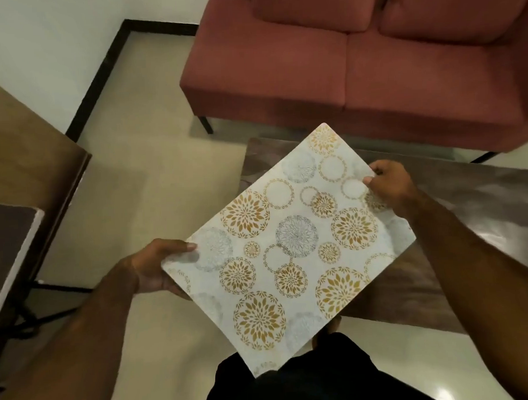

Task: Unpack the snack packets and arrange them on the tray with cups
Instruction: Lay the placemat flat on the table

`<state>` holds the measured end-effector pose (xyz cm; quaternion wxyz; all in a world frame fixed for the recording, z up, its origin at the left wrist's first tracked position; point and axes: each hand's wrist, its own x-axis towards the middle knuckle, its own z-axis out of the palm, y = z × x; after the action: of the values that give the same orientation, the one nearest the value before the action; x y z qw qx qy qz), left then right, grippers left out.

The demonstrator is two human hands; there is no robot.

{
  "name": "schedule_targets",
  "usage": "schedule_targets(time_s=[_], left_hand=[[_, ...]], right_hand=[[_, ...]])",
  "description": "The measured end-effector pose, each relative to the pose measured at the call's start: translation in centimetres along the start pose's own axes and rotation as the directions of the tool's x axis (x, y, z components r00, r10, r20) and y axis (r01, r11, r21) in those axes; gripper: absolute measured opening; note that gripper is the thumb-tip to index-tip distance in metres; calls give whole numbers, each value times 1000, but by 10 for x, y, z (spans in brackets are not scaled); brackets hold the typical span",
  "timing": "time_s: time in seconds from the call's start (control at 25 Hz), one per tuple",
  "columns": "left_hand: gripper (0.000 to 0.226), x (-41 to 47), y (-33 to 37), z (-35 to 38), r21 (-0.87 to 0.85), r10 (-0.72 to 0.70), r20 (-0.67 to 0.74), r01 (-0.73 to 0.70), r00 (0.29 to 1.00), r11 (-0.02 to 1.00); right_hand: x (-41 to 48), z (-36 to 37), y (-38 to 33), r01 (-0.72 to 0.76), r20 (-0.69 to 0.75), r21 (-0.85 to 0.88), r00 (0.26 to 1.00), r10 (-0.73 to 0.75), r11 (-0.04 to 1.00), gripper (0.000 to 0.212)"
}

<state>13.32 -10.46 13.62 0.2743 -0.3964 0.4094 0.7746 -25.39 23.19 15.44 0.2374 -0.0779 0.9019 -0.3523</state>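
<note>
Left hand (156, 265) and right hand (392, 182) are gripping opposite edges of a floral-patterned tray (289, 250) — holding it above the worktop (484, 208).

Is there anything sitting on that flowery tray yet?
No, the tray, gripped at its edges by the left hand and the right hand, shows only its flower pattern, with nothing lying on it.

Your tray (289, 250) covers the near left corner of the coffee table (469, 209) and hides the fingers of your left hand (150, 268) beneath it. The red sofa (341, 60) runs off the top and right edges. The left edge cuts the wooden table (27, 143).
</note>
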Motion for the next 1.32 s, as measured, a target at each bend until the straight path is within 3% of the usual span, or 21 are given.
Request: schedule_targets(time_s=[0.12, 0.2, 0.36, 0.68, 0.88, 1.16, 1.32], left_hand=[[64, 15, -26, 29, -244, 105, 61, -88, 993, 966], [61, 37, -30, 64, -124, 150, -11, -150, 989, 981], [31, 92, -20, 148, 155, 234, -252, -200, 939, 967], [26, 223, -6, 330, 334, 379, -432, -245, 818, 910], [21, 322, 17, 422, 458, 434, -494, -198, 754, 866], [30, 453, 62, 487, 643, 488, -432, -121, 758, 756], [31, 504, 59, 496, 636, 454, -460, -74, 763, 768]], right_hand=[[-6, -40, 50, -117, -71, 92, 990, 124, 989, 9], [-10, -65, 86, -178, -98, 160, 976, 195, 971, 11], [-10, -106, 154, -243, -168, 229, 944, 284, 943, 6], [28, -202, 332, -416, -100, 305, 880, 464, 856, 16], [72, -255, 431, -498, -70, 327, 835, 546, 803, 25], [162, -276, 509, -489, -167, 374, 800, 576, 788, 24], [197, -270, 542, -479, -179, 385, 800, 573, 789, 22]])
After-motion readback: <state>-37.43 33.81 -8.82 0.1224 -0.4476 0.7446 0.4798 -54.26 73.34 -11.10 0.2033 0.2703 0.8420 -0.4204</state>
